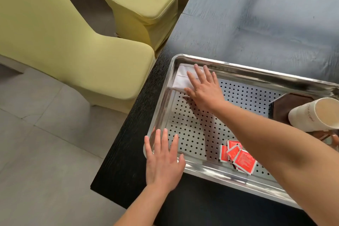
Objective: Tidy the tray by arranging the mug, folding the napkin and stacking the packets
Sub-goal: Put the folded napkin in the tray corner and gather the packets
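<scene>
Two yellow-green chairs [82,64], black wood-grain table [119,170], grey tiled floor [45,134], brown coaster [286,106]

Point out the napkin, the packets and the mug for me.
napkin [180,81]: head view, bare white cloth near its left edge.
packets [244,160]: head view, face of the nearest red packet.
mug [303,117]: head view, cream outer wall.
</scene>
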`<action>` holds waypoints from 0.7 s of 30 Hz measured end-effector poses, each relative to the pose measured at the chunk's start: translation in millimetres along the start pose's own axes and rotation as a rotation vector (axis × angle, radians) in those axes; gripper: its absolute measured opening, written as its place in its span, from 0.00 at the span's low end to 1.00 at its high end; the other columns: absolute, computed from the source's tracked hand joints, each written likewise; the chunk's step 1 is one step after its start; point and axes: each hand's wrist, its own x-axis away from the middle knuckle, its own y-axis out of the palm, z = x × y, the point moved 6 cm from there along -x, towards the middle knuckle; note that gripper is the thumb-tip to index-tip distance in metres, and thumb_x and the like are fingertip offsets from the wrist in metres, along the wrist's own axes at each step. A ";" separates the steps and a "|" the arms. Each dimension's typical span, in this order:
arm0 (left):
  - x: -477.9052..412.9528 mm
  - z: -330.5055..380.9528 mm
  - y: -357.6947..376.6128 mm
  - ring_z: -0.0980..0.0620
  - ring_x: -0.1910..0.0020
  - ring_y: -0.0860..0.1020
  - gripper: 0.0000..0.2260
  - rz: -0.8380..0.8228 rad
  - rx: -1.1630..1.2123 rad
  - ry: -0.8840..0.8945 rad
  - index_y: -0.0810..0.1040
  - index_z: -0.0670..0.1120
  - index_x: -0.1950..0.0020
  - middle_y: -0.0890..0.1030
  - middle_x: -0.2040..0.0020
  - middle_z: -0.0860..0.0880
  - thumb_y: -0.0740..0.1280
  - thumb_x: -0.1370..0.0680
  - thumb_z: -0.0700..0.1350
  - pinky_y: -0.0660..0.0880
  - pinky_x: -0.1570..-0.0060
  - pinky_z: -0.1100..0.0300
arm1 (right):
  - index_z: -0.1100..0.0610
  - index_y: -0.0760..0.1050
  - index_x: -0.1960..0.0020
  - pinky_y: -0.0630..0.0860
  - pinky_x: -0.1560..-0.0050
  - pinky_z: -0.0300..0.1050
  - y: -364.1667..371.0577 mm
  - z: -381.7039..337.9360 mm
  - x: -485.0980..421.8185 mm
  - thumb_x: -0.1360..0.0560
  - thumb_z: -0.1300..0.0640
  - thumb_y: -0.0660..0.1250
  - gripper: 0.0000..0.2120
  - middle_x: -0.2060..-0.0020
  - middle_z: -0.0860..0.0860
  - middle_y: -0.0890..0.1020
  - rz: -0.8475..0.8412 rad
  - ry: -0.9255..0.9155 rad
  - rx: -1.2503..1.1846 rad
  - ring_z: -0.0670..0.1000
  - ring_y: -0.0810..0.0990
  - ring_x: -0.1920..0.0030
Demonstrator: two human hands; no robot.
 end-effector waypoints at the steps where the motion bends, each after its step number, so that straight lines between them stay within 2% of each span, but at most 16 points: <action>1: 0.3 0.0 1.1 0.39 0.20 0.49 0.29 -0.006 0.002 0.000 0.59 0.51 0.20 0.56 0.19 0.40 0.51 0.21 0.60 0.44 0.26 0.32 | 0.43 0.39 0.19 0.38 0.21 0.62 0.5 0.6 0.4 0.23 0.29 0.36 0.36 0.19 0.49 0.37 -0.014 0.009 -0.011 0.56 0.33 0.20; 4: 0.9 -0.3 2.9 0.39 0.20 0.51 0.29 -0.007 0.016 0.001 0.61 0.51 0.21 0.58 0.20 0.40 0.52 0.21 0.60 0.45 0.26 0.31 | 0.44 0.40 0.19 0.38 0.22 0.64 6.9 -1.0 2.8 0.24 0.27 0.38 0.38 0.19 0.51 0.37 -0.122 -0.017 -0.002 0.57 0.32 0.21; 8: 0.4 0.1 0.9 0.39 0.20 0.52 0.29 0.011 0.016 0.005 0.61 0.50 0.21 0.59 0.20 0.40 0.51 0.21 0.60 0.45 0.26 0.32 | 0.46 0.39 0.19 0.39 0.21 0.61 -8.3 -4.9 6.7 0.22 0.28 0.36 0.38 0.19 0.49 0.38 0.078 0.001 0.017 0.55 0.34 0.20; 10: 0.9 0.3 1.2 0.39 0.20 0.51 0.29 0.001 0.015 0.004 0.60 0.50 0.21 0.58 0.20 0.40 0.50 0.21 0.60 0.44 0.26 0.32 | 0.48 0.37 0.19 0.39 0.21 0.61 -4.7 -8.0 10.7 0.23 0.27 0.35 0.39 0.19 0.49 0.37 0.088 -0.003 0.037 0.54 0.34 0.20; 14: 0.7 0.8 -1.4 0.39 0.20 0.51 0.29 -0.001 0.015 -0.001 0.60 0.51 0.21 0.58 0.20 0.40 0.50 0.21 0.60 0.44 0.26 0.32 | 0.51 0.34 0.19 0.36 0.22 0.63 18.8 -2.8 15.2 0.27 0.23 0.35 0.46 0.20 0.51 0.34 -0.123 0.015 0.030 0.56 0.30 0.22; 16: 0.6 0.4 -1.4 0.39 0.20 0.51 0.29 0.001 0.016 0.001 0.60 0.51 0.21 0.58 0.20 0.40 0.50 0.21 0.59 0.44 0.26 0.32 | 0.51 0.33 0.19 0.36 0.22 0.63 22.9 -2.6 14.2 0.28 0.22 0.35 0.48 0.20 0.51 0.33 -0.171 0.010 0.030 0.56 0.29 0.22; 18: 0.7 0.0 0.0 0.39 0.20 0.51 0.29 -0.005 0.013 0.003 0.60 0.51 0.21 0.58 0.20 0.40 0.50 0.21 0.59 0.44 0.26 0.32 | 0.51 0.34 0.19 0.36 0.22 0.62 19.3 -4.2 13.7 0.28 0.22 0.35 0.48 0.20 0.51 0.34 -0.155 0.000 0.025 0.56 0.29 0.22; 21: 0.4 -0.2 -0.3 0.39 0.20 0.51 0.29 -0.005 0.019 0.003 0.60 0.50 0.21 0.59 0.20 0.40 0.51 0.21 0.59 0.45 0.26 0.31 | 0.50 0.35 0.19 0.38 0.21 0.62 10.1 -3.7 20.3 0.26 0.23 0.35 0.45 0.20 0.51 0.34 -0.042 -0.009 0.026 0.56 0.31 0.21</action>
